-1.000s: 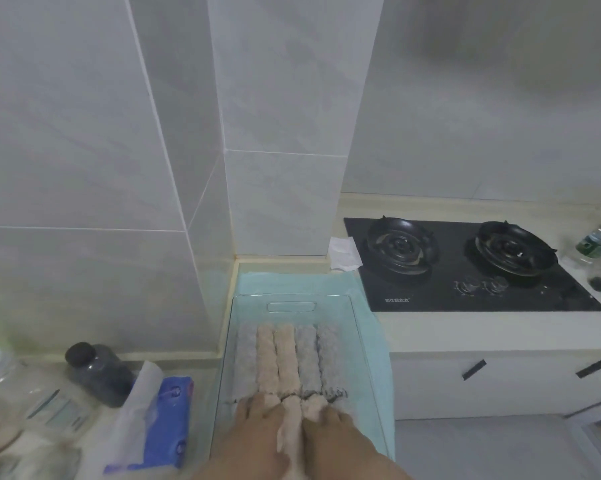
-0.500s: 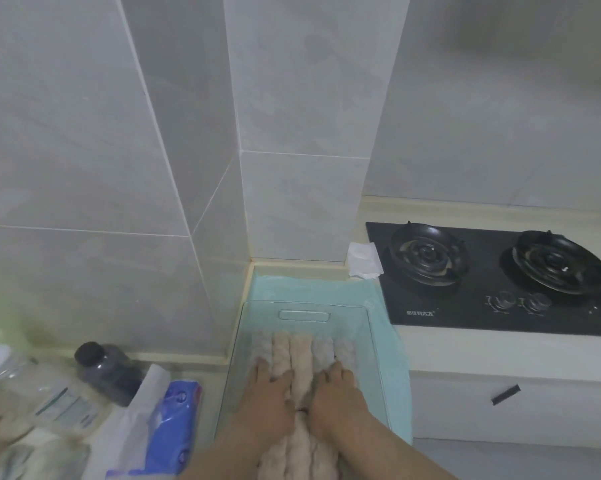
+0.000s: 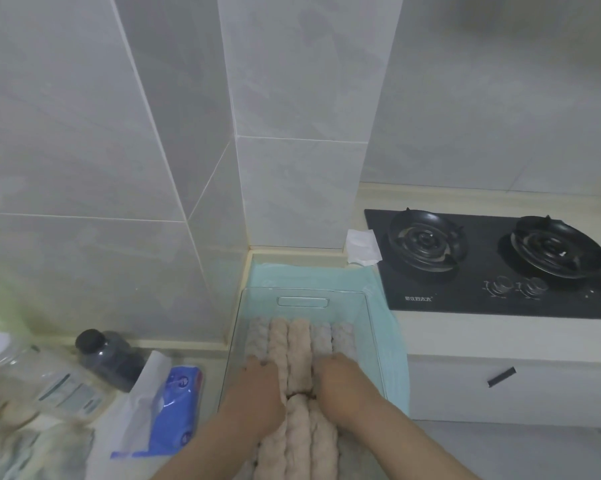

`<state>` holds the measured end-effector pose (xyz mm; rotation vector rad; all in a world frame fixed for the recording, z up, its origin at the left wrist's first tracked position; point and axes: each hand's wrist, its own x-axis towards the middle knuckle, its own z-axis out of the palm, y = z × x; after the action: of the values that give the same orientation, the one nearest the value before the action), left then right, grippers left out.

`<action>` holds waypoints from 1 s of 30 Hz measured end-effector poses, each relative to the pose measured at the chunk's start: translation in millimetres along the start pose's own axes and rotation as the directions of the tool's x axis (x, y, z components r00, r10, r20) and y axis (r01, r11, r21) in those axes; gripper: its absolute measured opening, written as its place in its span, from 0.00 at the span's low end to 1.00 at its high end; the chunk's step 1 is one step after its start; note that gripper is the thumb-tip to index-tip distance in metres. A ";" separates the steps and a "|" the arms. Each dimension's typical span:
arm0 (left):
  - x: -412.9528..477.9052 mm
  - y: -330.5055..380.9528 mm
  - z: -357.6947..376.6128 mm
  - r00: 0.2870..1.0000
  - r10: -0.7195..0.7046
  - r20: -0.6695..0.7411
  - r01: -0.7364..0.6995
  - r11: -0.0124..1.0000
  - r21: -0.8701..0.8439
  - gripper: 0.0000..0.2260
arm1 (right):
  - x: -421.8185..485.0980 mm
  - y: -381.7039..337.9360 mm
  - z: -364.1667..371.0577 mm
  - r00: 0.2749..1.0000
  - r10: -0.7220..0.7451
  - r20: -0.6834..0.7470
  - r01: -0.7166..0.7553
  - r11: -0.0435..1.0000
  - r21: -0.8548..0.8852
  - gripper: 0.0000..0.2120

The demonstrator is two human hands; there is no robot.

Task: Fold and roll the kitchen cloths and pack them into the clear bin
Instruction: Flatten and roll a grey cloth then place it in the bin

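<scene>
Head view: the clear bin [image 3: 370, 327] sits low in the centre of the frame on a pale green mat [image 3: 390, 323], in the counter corner beside the black gas hob [image 3: 482, 268]. Inside it, rolled cloths [image 3: 300, 341] lie side by side in a far row, with a nearer row [image 3: 299, 441] running toward the bottom edge.

A second ago both hands rested at the near ends of the far row, close to the lower edge of the frame. Now they have slid forward and sit flat on top of the rolls. The left hand [image 3: 257, 393] covers the left rolls and the right hand [image 3: 342, 386] the right ones, with one roll bare between them. The fingers of both are laid out flat and slightly spread, pressing down and pinching nothing.

This reads as tamping: the rolls are already in the bin, and the hands seem to be seating them level and snug. The packing looks close to done. No loose cloth can be picked out for certain in the blurred lower left, near the blue wipes pack [image 3: 174, 407] and dark jar [image 3: 108, 358].
</scene>
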<state>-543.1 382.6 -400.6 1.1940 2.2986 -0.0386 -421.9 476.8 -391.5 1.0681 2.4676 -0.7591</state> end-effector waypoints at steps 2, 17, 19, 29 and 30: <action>-21.8 -2.7 -0.9 0.998 -0.017 0.068 0.022 0.997 -0.070 0.16 | -25.7 -6.3 -3.3 0.990 0.071 0.120 -0.075 0.997 0.029 0.13; -33.5 5.4 18.1 0.926 -0.237 0.295 0.377 0.630 -0.679 0.17 | -23.0 20.0 63.0 0.945 0.280 0.169 -0.313 0.626 0.714 0.22; -34.4 2.4 23.3 0.942 -0.236 0.239 0.336 0.698 -0.632 0.18 | -14.4 23.1 77.3 0.939 0.260 0.224 -0.343 0.722 0.601 0.27; -37.8 11.2 33.5 0.958 -0.201 0.203 0.245 0.943 -0.225 0.26 | -59.2 -5.6 54.9 0.953 0.266 0.146 -0.303 0.875 0.378 0.28; -42.8 12.2 33.7 0.963 -0.168 0.211 0.209 0.959 -0.190 0.26 | -61.9 -4.8 56.8 0.960 0.247 0.132 -0.277 0.902 0.330 0.26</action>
<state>-498.9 349.0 -406.2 0.8237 2.1757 0.0183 -379.2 405.4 -404.1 1.4227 2.1022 -1.1506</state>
